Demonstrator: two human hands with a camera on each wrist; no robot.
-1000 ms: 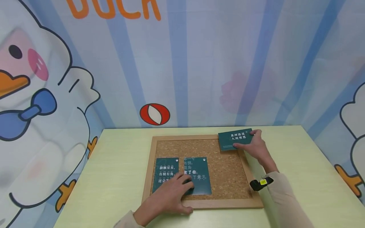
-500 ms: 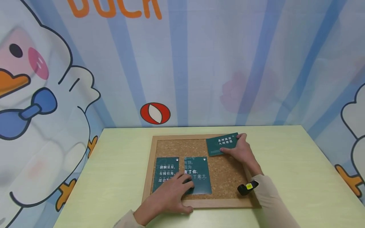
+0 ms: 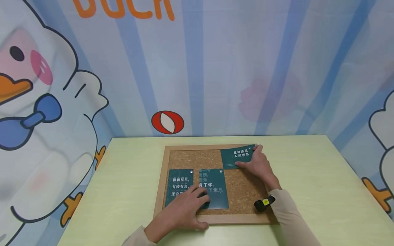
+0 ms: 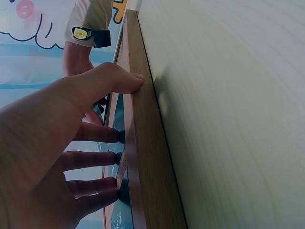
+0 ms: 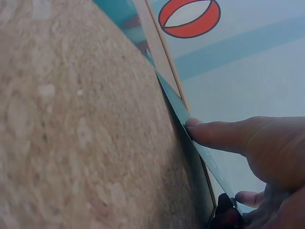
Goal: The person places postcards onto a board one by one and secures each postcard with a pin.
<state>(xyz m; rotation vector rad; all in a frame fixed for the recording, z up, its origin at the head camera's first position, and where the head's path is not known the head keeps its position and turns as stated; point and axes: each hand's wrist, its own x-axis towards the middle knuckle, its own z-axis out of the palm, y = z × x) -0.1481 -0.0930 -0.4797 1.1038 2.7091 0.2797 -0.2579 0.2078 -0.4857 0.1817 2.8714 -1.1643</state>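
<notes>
My right hand (image 3: 260, 164) pinches a rectangular dark green card with white lettering (image 3: 232, 158), held aslant over the far right corner of a wood-framed cork board (image 3: 246, 194). My left hand (image 3: 184, 209) is loosely spread, thumb on the board's near edge, fingers over two more dark green lettered cards (image 3: 217, 198).

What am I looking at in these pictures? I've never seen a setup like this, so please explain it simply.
There's no machine, just a person's two bare hands. The wide picture comes from a camera on the head, looking forward and down; the two sideways-looking ones come from cameras on the wrists. On a pale table lies a cork board with a wooden frame. On the board are a green printed card and a second card. The left hand reaches over both, thumb on the frame. The right hand pinches a third card, slanted.
</notes>
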